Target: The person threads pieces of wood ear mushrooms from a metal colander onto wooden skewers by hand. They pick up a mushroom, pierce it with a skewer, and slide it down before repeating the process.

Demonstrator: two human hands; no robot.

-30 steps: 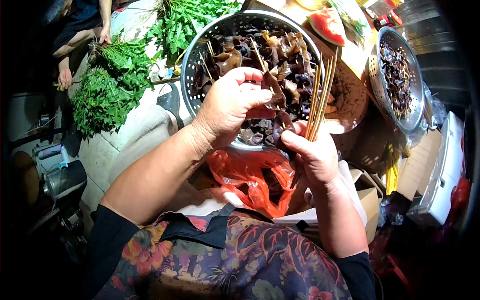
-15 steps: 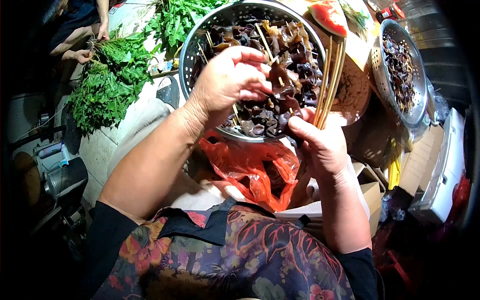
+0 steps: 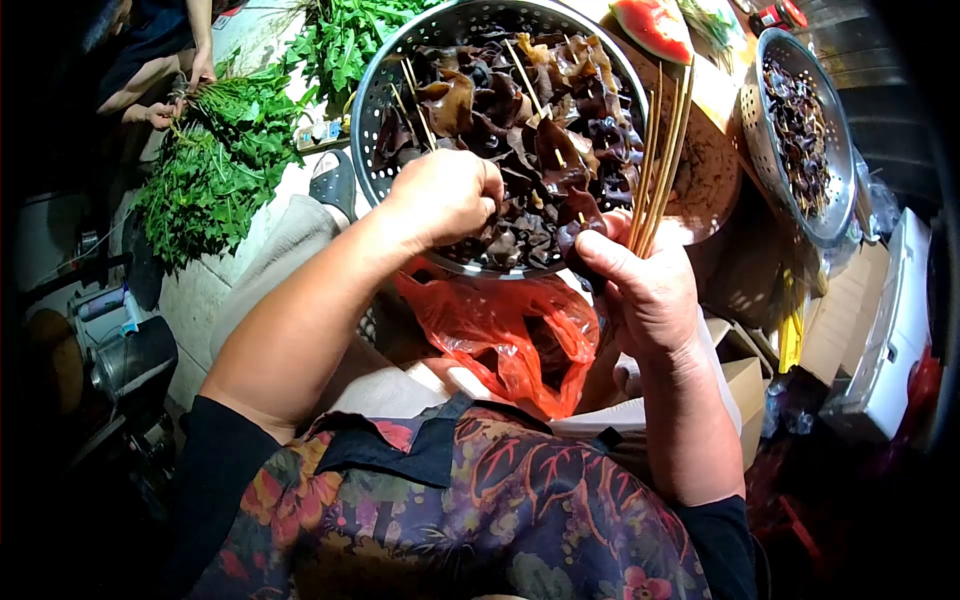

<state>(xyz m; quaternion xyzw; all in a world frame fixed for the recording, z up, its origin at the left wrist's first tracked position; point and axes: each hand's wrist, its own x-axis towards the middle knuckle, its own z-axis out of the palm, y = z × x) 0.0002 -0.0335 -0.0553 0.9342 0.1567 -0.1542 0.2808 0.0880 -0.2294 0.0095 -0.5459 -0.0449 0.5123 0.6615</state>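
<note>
A steel colander full of dark wood ear mushrooms sits in front of me, with several pale skewers poking out among them. My left hand is over its near left part, fingers curled down toward the mushrooms; the fingertips and anything between them are hidden. By the colander's right rim, my right hand is closed around a bundle of bamboo skewers that point upward. Pieces of wood ear on a skewer show beside the right thumb.
A red plastic bag lies below the colander. At right stands a second colander of wood ear skewers, above cardboard and a white box. Watermelon lies behind. At left, another person's hands hold leafy greens.
My left hand has gone from fingers spread above the mushrooms to curled, lower and slightly left into the colander. My right hand keeps its place with the skewers.
</note>
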